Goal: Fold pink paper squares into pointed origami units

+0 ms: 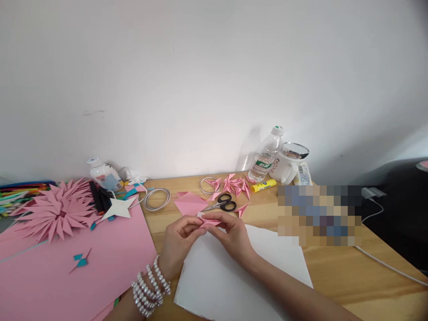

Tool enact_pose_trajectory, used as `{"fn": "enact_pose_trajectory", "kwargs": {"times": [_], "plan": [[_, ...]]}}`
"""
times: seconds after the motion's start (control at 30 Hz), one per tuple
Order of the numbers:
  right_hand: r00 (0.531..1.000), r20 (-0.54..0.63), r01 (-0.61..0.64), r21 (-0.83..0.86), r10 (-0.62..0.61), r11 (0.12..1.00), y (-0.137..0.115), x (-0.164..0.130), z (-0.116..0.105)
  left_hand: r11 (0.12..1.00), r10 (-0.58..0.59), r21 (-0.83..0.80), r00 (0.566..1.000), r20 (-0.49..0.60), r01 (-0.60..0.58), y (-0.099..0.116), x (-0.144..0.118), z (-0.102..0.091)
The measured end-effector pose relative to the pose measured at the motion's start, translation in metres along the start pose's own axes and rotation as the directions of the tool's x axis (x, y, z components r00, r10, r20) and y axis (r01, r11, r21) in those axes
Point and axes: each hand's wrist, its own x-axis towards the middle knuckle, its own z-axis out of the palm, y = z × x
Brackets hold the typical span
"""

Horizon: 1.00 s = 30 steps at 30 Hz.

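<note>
**Paper, wood and plastic across the frame**

At lower centre, a matt pink folded paper piece [210,221] sits pinched between both hands, above a smooth white paper sheet [234,276]. The surface [337,272] is pale wood with a soft sheen. Lower left lies a matt pink paper sheet [67,276], a creased pink paper star flower [56,213] on it. The scissors [223,203] show black plastic handles and metal blades. Right of centre stand a clear glossy plastic water bottle [266,157] and a yellow plastic glue stick [263,185]. Shiny beaded bracelets [150,285] circle the left wrist.
</note>
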Motion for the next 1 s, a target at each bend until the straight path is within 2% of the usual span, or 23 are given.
{"fn": "enact_pose_trajectory", "kwargs": {"times": [0.13, 0.23, 0.37, 0.57, 0.77, 1.0], "plan": [[1.000, -0.010, -0.024, -0.003, 0.024, 1.000, -0.0009, -0.0005, 0.0000, 0.997, -0.060, -0.056, 0.998, 0.021, 0.061, 0.0024, 0.0019, -0.0011], [1.000, 0.006, -0.027, -0.010, 0.027, 1.000, -0.0013, -0.0009, 0.0005, 0.996, -0.065, -0.056, 0.998, -0.007, 0.064, -0.0013, 0.0025, -0.0017], [1.000, -0.005, 0.002, 0.006, -0.002, 1.000, -0.0013, -0.0003, 0.0005, 0.999, 0.030, 0.015, 0.998, -0.052, -0.030, -0.0055, 0.0017, -0.0010], [0.999, 0.026, -0.034, 0.124, 0.031, 0.992, -0.0004, 0.0004, 0.0005, 0.987, 0.093, 0.133, 0.996, -0.011, -0.091, -0.0030, 0.0004, -0.0021], [0.998, -0.022, -0.050, 0.091, 0.053, 0.995, 0.0017, -0.0005, 0.0013, 0.972, 0.170, 0.168, 0.985, -0.030, -0.163, -0.0047, 0.0006, -0.0038], [0.998, 0.056, 0.011, 0.038, -0.013, 0.999, -0.0001, -0.0013, 0.0021, 0.944, 0.233, 0.250, 0.971, -0.050, -0.213, -0.0044, -0.0031, -0.0047]]}}
